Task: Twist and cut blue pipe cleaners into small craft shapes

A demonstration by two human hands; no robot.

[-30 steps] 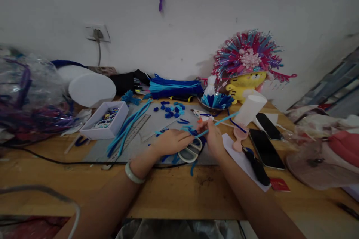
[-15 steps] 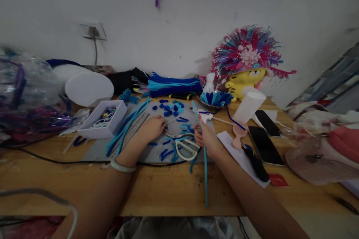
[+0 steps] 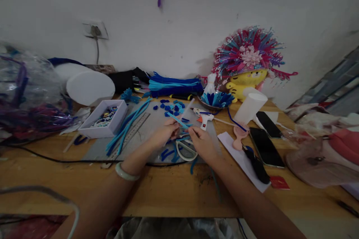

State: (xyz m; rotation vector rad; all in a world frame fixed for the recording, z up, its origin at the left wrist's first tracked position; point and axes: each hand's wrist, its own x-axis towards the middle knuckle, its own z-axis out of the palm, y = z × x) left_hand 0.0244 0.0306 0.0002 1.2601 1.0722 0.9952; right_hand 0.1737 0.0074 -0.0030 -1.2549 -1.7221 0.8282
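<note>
My right hand (image 3: 203, 142) pinches a light blue pipe cleaner (image 3: 177, 119) over the grey mat (image 3: 108, 150). One end points up and left past my left fingers; a blurred length trails below my right wrist. My left hand (image 3: 166, 132) is close beside it, fingers curled inward. What those fingers hold is hidden, though a pale blurred strip (image 3: 187, 109) rises near them. Under the hands lie the white-handled scissors (image 3: 186, 152) and short cut blue pieces (image 3: 167, 154). Several small blue fuzzy pieces (image 3: 176, 108) are grouped just beyond.
Left are long blue pipe cleaners (image 3: 129, 127), a ruler (image 3: 134, 131) and a bead box (image 3: 119, 123). Right are a glue gun (image 3: 206, 120), a bowl of blue pieces (image 3: 215, 99) and phones (image 3: 266, 147). A black cable (image 3: 64, 161) crosses the front.
My right hand has turned the pipe cleaner from upright to slanting left. My left hand has moved right and slightly nearer, so both hands are now close together.
</note>
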